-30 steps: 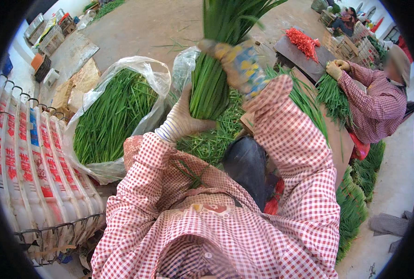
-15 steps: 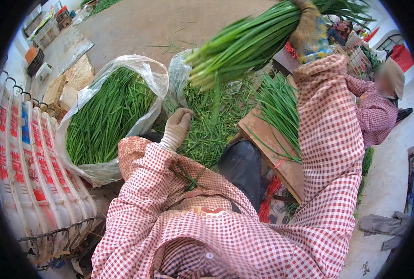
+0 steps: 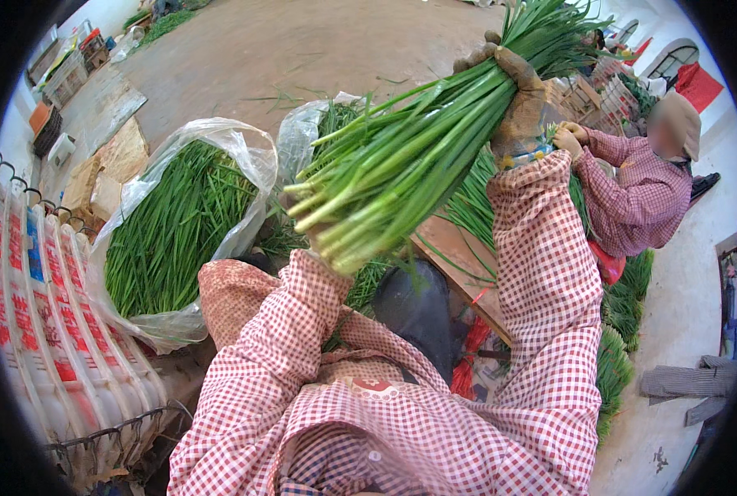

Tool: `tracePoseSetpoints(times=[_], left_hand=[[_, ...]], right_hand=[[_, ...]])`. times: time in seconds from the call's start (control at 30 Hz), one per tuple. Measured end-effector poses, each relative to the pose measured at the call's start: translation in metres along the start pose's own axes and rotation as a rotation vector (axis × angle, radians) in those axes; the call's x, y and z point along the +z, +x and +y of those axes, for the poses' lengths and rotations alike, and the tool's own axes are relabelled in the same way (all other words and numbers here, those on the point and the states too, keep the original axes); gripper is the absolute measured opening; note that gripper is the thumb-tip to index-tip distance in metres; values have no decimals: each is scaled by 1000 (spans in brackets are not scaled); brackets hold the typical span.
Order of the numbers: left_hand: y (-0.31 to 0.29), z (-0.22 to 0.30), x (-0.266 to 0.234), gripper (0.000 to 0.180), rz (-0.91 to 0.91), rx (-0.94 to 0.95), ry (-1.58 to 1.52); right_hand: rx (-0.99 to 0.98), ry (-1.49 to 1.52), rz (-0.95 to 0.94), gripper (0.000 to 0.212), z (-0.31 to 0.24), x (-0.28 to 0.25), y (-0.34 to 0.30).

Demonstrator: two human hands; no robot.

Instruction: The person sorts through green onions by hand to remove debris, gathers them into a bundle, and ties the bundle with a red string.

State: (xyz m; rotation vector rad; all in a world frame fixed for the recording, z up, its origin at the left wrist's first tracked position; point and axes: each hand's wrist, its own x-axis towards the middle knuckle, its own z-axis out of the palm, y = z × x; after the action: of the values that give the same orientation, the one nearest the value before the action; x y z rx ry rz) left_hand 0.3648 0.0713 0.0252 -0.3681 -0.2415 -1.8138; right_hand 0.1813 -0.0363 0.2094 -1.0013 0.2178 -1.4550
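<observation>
My right hand [image 3: 519, 91], in a dirty work glove, is raised and wrapped around the middle of a big bundle of garlic chives [image 3: 422, 149]. Its pale cut ends slant down toward my left arm, and the green leaf tips spread out beyond the hand. Those cut ends cover nearly all of my left hand, so its fingers do not show; the left checked sleeve [image 3: 298, 289] leads up behind them. More chives [image 3: 472, 198] lie on a wooden board [image 3: 459, 260] under my right forearm. Loose green leaves show below the bundle.
To the left, a clear plastic bag [image 3: 257, 157] stands full of green leaves beside a white plastic-covered crate [image 3: 71, 331]. A second clear bag [image 3: 298, 132] is behind the bundle. A co-worker [image 3: 637, 182] sits at the right near chive piles [image 3: 612, 380]. Red ties [image 3: 468, 355] hang by the board.
My right hand has brought the chive bundle down and to the left, its cut ends now over my left hand. The left hand was in plain sight before, fingers curled.
</observation>
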Motion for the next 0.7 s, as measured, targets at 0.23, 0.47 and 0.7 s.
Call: tracePoseSetpoints(times=[0.23,0.47,0.7], left_hand=[[-48,-5,-1,54,49,58,131],[-73,24,12,33,674,78,401],[-104,36,-54,45,990,-40,759]], right_hand=[[9,32,2,38,13,-56,3],[155,-257,323,20,18,-69,17],[-174,-950,242,23,2,-93,50]])
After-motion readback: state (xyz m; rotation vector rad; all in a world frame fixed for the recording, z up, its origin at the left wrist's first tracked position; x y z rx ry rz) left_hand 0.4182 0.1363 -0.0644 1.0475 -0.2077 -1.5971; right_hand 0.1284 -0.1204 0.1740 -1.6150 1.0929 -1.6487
